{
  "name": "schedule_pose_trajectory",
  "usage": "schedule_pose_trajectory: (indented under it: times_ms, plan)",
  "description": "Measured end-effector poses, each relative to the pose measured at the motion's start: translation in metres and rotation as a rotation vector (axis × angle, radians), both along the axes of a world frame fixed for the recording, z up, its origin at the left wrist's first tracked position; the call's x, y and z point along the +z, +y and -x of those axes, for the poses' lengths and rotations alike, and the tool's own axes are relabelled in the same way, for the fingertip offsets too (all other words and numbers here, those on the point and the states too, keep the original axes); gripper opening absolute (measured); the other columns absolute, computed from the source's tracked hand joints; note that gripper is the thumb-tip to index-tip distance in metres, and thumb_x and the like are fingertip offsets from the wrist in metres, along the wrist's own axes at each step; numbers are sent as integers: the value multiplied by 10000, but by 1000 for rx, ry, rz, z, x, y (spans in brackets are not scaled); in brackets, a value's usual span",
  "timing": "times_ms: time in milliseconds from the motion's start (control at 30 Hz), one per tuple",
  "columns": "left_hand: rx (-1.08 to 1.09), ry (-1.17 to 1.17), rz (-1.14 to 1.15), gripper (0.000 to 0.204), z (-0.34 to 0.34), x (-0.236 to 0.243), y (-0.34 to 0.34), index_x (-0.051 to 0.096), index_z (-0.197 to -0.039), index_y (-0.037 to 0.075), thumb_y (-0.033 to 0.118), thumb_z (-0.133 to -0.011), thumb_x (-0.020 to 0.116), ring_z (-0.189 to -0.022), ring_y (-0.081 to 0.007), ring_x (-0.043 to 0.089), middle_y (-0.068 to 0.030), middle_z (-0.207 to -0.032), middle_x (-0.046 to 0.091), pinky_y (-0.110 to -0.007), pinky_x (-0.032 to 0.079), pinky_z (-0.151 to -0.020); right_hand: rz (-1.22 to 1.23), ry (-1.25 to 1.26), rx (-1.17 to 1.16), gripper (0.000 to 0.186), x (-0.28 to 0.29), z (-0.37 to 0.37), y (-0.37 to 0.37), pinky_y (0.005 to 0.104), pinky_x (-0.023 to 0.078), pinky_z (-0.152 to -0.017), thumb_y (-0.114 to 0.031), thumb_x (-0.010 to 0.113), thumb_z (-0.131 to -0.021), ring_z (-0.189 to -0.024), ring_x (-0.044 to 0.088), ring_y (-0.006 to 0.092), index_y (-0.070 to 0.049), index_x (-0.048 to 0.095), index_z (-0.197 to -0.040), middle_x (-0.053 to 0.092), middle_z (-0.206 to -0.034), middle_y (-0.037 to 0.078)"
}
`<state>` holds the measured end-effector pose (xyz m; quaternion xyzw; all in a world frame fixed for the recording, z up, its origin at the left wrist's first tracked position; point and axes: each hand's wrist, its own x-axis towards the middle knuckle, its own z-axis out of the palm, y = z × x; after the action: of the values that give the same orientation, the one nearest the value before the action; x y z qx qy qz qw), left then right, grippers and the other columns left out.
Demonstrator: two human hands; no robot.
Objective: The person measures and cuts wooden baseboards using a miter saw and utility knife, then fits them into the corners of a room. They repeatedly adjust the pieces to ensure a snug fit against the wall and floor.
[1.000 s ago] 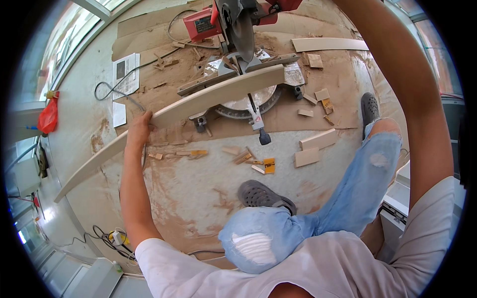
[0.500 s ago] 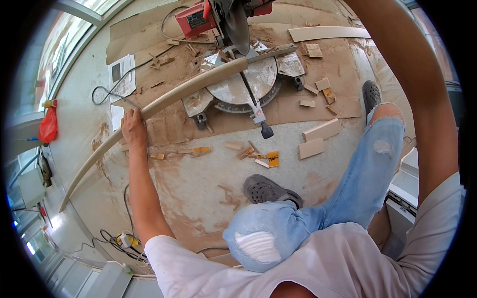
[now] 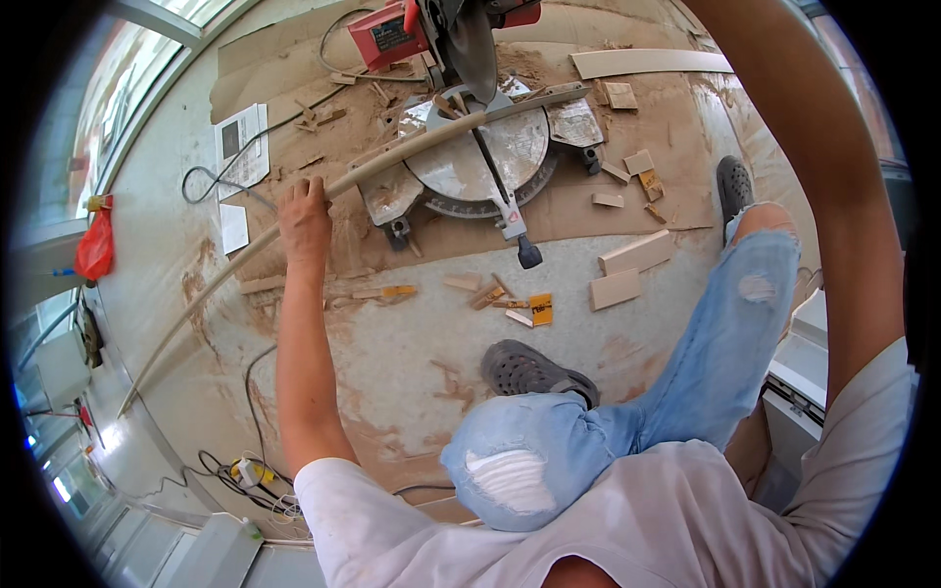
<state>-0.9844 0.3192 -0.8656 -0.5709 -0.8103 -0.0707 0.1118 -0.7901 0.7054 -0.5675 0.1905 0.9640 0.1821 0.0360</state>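
Observation:
My left hand (image 3: 305, 220) is closed around a long, pale wooden strip (image 3: 407, 147), left of a miter saw. The strip's right end lies on the saw's round metal table (image 3: 461, 174), against the fence (image 3: 539, 101). Its other end reaches down to the floor at the far left. Above the table, the saw's blade and guard (image 3: 470, 64) are raised clear of the wood. My right arm (image 3: 833, 147) stretches up past the top edge, so that hand is out of view.
Several wood offcuts (image 3: 615, 291) and yellow-labelled scraps (image 3: 540, 309) lie right and in front of the saw. Another wooden board (image 3: 647, 64) rests behind at right. A black cable (image 3: 201, 186) loops past paper sheets (image 3: 241, 147). My shoe (image 3: 534, 372) is near the scraps.
My left hand has shifted right along the strip, closer to the saw. The strip has turned, showing a narrower side, and its end at the saw lies slightly further left.

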Motion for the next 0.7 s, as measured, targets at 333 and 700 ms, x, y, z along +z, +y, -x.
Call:
schedule_pose_trajectory:
  times_ms: [333,700]
  plan:
    - [-266,-167,1,193,-67,2,95,589,-969,67,78,-780,625,-954,-308,591,-112,-955,614,-420,479,-803,325,325,-246,221,-6,3,6,377,539,-777,-243,577,-812,-826,699,283,-159,771,-873,721,-855,138]
    - [-226,-279,10,202,-75,6,99,554,-904,47,73,-753,686,-921,-333,574,-123,-932,585,-429,478,-776,408,269,5,285,-22,27,66,365,537,-763,-261,535,-873,-802,696,268,-62,732,-924,706,-891,148]
